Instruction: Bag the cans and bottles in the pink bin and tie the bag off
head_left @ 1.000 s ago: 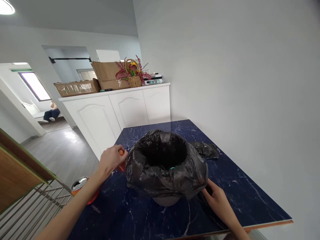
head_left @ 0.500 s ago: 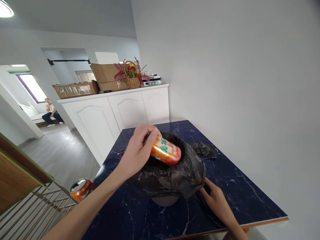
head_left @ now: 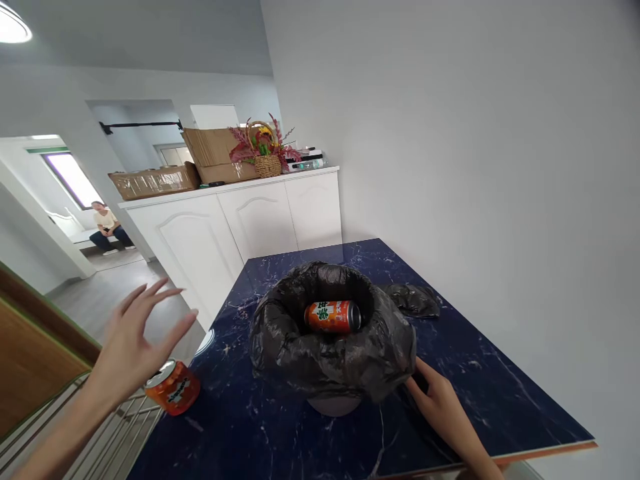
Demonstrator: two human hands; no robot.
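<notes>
An orange can [head_left: 332, 317] lies on its side inside a bin lined with a black plastic bag [head_left: 320, 363], whose edge is folded over the rim. My left hand [head_left: 145, 333] is raised at the left with its fingers spread and nothing in them. Just below it, a second orange can [head_left: 175, 387] stands on the table's left edge. My right hand [head_left: 435, 400] is at the bin's right side, its fingers at the bag's lower edge; its fingertips are partly hidden by the bag.
The bin stands on a dark blue marbled table [head_left: 480, 380]. A folded black bag [head_left: 413, 300] lies behind it on the right. At the left is a wire rack [head_left: 135, 427]. Farther back, a white cabinet [head_left: 265, 220] holds boxes and a flower basket [head_left: 267, 165]. A person [head_left: 107, 223] sits in another room.
My left hand has let go of a can, which now lies in the bin, and has moved left towards the standing can. My right hand has stayed at the bag.
</notes>
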